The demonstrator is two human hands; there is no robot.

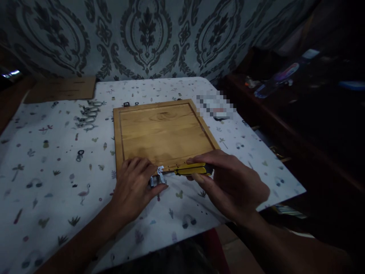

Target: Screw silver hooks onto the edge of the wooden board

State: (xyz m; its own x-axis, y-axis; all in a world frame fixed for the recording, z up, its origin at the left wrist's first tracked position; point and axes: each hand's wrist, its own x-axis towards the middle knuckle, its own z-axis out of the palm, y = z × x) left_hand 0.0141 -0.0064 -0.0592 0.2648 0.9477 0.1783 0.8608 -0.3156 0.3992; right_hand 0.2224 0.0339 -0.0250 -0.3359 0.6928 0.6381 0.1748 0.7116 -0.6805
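Note:
A framed wooden panel [162, 133], like a cabinet door, lies flat on the table. At its near edge, my left hand [134, 186] is closed around a metal hinge [159, 178], the thumb in front and the fingers bent over the panel. My right hand [234, 182] grips a yellow-and-black screwdriver [192, 168] by the handle, thumb and fingers pinching it from both sides. The screwdriver points left, its tip at the hinge; whether it sits in a screw I cannot tell. Several more metal hinges [89, 115] lie in a row left of the panel.
A printed white cloth [57, 182] covers the table. Flat cardboard [61, 89] lies at the back left. A pixelated object [216, 106] is right of the panel. On a dark surface at the right lies a clear bottle [286, 74]. A patterned fabric [146, 38] rises behind the table.

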